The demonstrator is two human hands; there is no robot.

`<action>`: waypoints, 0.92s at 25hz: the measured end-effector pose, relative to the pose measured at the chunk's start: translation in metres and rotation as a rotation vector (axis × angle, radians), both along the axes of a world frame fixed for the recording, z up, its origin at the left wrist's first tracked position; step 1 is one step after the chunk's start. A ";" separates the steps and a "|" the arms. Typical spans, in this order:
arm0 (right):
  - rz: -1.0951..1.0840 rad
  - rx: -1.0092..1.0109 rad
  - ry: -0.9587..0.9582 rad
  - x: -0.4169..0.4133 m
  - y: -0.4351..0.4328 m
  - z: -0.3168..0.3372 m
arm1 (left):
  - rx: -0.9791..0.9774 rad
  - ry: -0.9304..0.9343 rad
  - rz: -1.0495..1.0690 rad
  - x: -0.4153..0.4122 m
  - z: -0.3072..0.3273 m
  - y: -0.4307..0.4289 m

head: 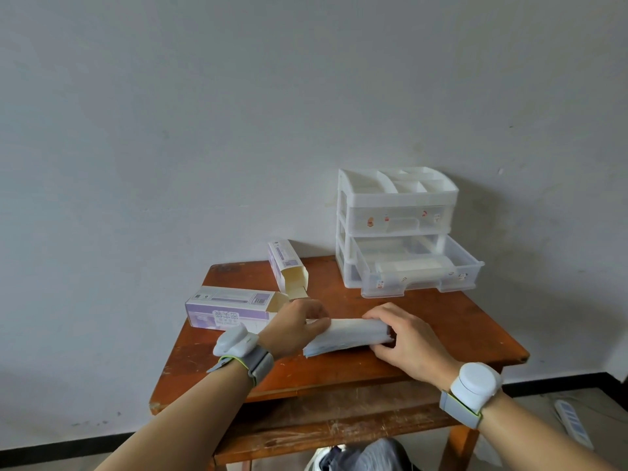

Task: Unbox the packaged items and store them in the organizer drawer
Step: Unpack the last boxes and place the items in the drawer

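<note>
A white roll of plastic bags lies across the middle of the wooden table. My left hand grips its left end and my right hand grips its right end. Two opened purple-and-white boxes lie at the left: one flat near my left hand, one further back with its end flap open. The clear plastic organizer stands at the back right, its bottom drawer pulled out with white rolls inside.
The table backs onto a pale wall. Both wrists carry white sensor bands. A white power strip lies on the floor at the right. The organizer's upper drawer is shut.
</note>
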State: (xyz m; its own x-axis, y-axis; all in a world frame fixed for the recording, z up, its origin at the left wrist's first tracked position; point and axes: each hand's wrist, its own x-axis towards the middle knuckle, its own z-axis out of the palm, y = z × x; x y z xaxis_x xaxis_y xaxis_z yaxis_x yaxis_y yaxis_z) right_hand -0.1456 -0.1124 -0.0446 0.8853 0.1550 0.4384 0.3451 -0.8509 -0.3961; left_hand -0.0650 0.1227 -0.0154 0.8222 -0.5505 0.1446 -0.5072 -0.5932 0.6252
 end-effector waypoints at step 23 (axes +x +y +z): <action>-0.039 -0.105 0.154 0.009 0.006 0.020 | 0.193 0.063 -0.073 0.003 0.005 -0.010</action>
State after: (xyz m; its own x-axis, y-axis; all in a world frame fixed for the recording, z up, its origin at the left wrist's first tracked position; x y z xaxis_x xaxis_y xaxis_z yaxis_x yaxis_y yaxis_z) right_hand -0.1363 -0.1067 -0.0243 0.9470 0.1573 0.2800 0.2534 -0.9018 -0.3502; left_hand -0.0620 0.1129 -0.0108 0.7832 -0.6215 -0.0193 -0.5169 -0.6680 0.5353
